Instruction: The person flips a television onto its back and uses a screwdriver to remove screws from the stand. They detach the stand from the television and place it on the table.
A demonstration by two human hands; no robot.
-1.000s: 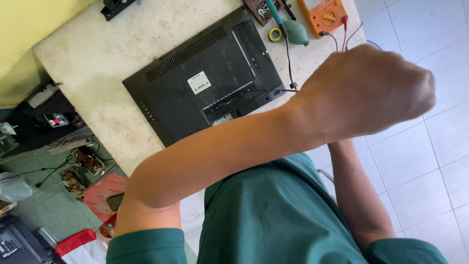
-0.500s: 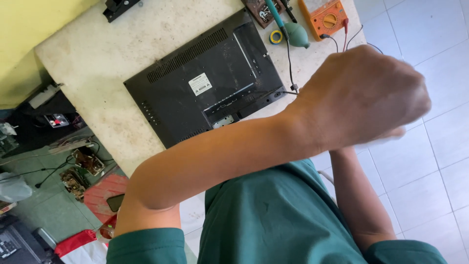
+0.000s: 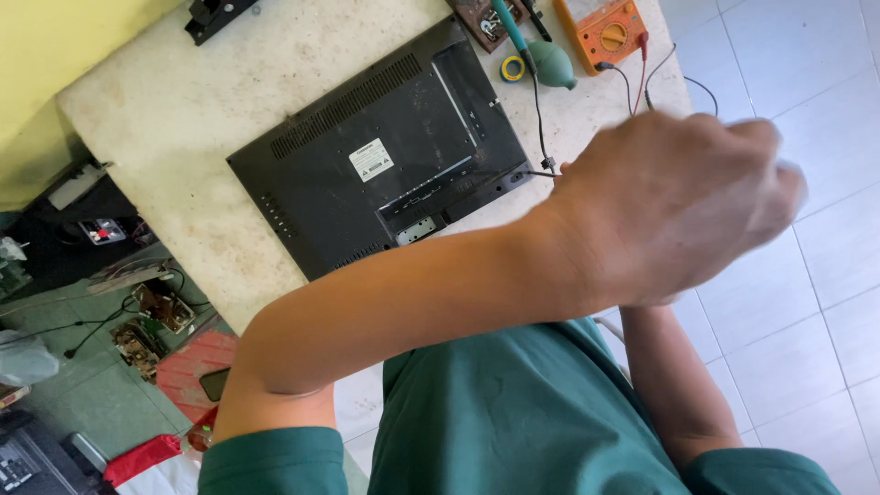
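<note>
My left hand [image 3: 669,202] is raised close to the camera, its forearm crossing the view from lower left to right. The fingers are curled and blurred by motion, so whether they hold anything cannot be told. My right forearm [image 3: 683,385] rises from the lower right, and its hand is hidden behind the left hand. Beyond the hands, a black flat-screen monitor [image 3: 394,156] lies face down on a pale stone table [image 3: 183,119], with a black cable [image 3: 541,137] plugged in near its right corner.
At the table's far right lie an orange multimeter [image 3: 610,27] with red and black leads, a teal rubber blower [image 3: 550,64], a small roll of tape [image 3: 511,67] and a brown circuit board [image 3: 481,14]. Loose circuit boards [image 3: 151,316] and red cloth lie on the floor at left.
My left hand has shifted a little to the right and is now blurred by motion. The monitor and tools on the table have not moved.
</note>
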